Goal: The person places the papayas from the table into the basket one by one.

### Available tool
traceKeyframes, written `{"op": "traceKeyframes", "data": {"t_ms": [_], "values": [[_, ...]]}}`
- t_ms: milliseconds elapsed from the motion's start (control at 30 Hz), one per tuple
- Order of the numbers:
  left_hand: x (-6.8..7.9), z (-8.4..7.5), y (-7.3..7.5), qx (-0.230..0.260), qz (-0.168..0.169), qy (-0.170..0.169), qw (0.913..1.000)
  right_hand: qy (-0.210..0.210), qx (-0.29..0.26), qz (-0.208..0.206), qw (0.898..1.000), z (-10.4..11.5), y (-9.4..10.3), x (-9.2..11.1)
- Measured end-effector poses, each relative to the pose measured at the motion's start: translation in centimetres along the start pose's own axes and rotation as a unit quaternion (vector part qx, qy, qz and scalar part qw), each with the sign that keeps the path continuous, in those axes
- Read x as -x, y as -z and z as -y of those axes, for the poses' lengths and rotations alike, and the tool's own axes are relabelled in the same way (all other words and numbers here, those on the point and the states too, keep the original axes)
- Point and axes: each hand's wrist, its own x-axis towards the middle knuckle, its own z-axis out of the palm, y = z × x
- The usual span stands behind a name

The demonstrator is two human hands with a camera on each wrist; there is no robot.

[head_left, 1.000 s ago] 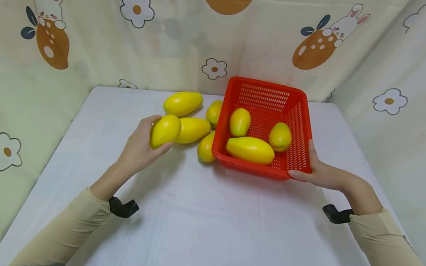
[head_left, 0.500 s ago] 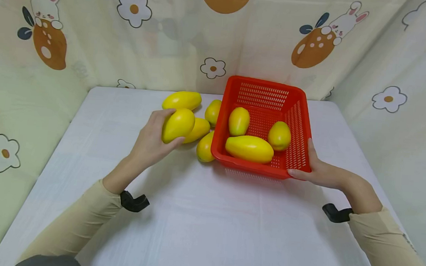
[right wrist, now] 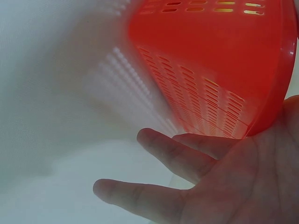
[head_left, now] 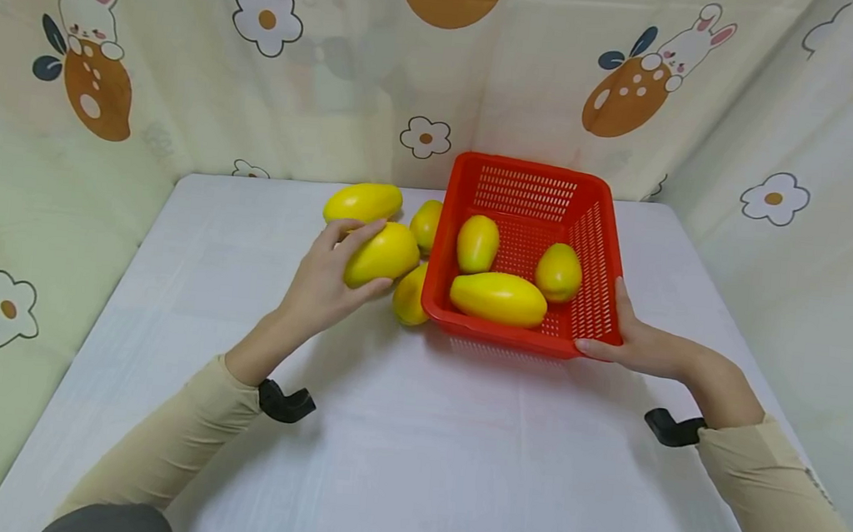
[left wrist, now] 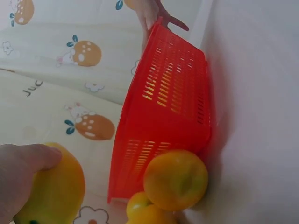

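Observation:
My left hand [head_left: 323, 283] grips a yellow mango [head_left: 385, 256], thumb in front and fingers over its back. The left wrist view shows this mango [left wrist: 63, 186] raised off the table, left of the basket's wall. A red plastic basket [head_left: 434, 308] stands at the right, two rounder mangoes and a longer one [head_left: 499, 298] inside. My right hand [head_left: 649, 348] holds its near right corner, thumb over the rim. In the right wrist view three fingers [right wrist: 173, 156] extend straight out below the corner. The held mango hides one lying behind it.
Left of the basket lie a long mango [head_left: 362, 202] at the back, a small one [head_left: 425, 226] by the basket wall and another [head_left: 411, 296] at its front left corner. A patterned curtain [head_left: 321, 82] rises behind the white table [head_left: 441, 467].
My left hand has carried its mango rightward toward the basket, now covering the mango behind it. The right hand and the basket have stayed in place.

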Motion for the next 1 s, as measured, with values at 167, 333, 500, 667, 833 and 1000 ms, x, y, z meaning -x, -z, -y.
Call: {"op": "traceKeyframes", "data": {"t_ms": [167, 333, 500, 667, 833, 1000], "values": [[-0.2, -0.4, -0.3, 0.01, 0.001, -0.006, 0.9999, -0.004, 0.004, 0.001, 1.0, 0.0, 0.1, 0.0], [-0.5, -1.0, -0.9, 0.025, 0.008, -0.008, 0.9996, -0.014, 0.007, 0.002, 1.0, -0.2, 0.1, -0.1], [-0.7, -1.4, -1.5, 0.036, 0.01, -0.018, 0.9991, -0.019, 0.007, 0.001, 1.0, -0.3, 0.0, -0.1], [-0.8, -1.7, -2.0, 0.038, 0.016, -0.021, 0.9989, -0.034, 0.009, 0.006, 0.999, -0.2, 0.0, 0.0], [-1.1, -2.1, -2.2, 0.044, 0.02, -0.037, 0.9981, -0.033, 0.006, 0.005, 0.999, -0.1, 0.0, 0.1], [-1.2, -2.3, -2.4, 0.04, 0.027, -0.04, 0.9981, -0.032, 0.005, 0.005, 0.999, -0.2, 0.0, 0.0]]}}
